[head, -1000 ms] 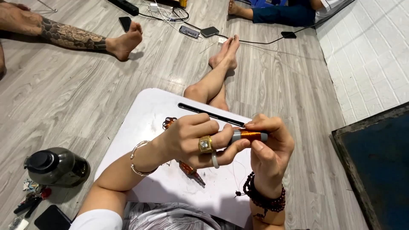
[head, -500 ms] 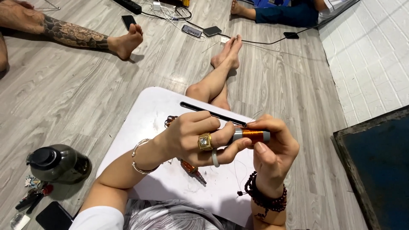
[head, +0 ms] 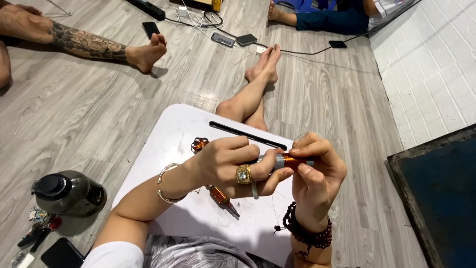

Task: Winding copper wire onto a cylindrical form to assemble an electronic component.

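My left hand [head: 230, 164] and right hand [head: 317, 171] both close around a small orange-wound coil [head: 292, 161] on its grey shaft, held just above the white lap desk [head: 168, 144]. The grip looks unchanged from a second ago. A second coil [head: 220, 196] lies under my left wrist; a dark jug [head: 67, 193] stands well left.
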